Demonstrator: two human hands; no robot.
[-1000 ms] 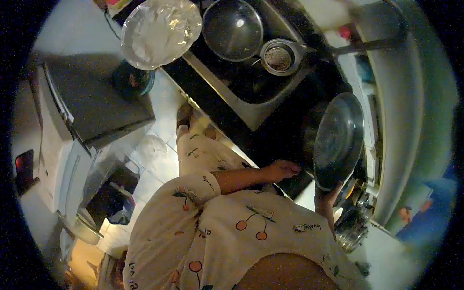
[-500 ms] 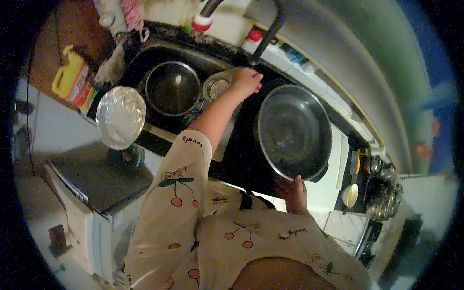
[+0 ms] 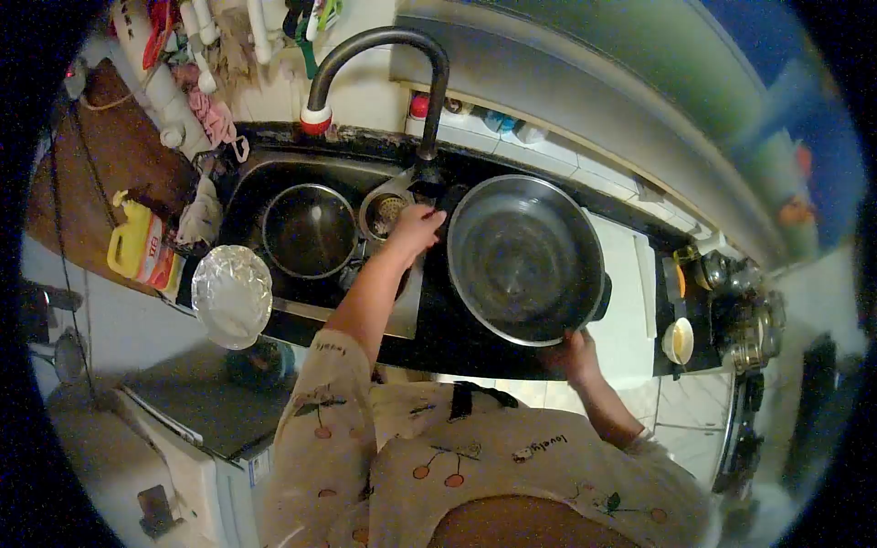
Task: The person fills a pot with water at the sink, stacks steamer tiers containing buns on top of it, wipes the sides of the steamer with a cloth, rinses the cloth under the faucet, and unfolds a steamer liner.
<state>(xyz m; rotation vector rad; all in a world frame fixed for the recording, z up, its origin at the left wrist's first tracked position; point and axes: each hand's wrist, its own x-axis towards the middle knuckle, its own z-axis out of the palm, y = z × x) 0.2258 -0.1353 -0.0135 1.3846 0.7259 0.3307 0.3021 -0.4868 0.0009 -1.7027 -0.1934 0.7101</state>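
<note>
Pan (image 3: pixel 525 265): already beside sink (image 3: pixel 402 315), gripped by right fingers (image 3: pixel 575 340), not yet released; cannot tell about left fingers (image 3: pixel 435 218), curled nearby.

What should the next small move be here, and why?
Probably bring the left hand onto the left rim of the pan: that hand is close beside it, while the right hand holds the near edge, so a second grip could steady it.
</note>
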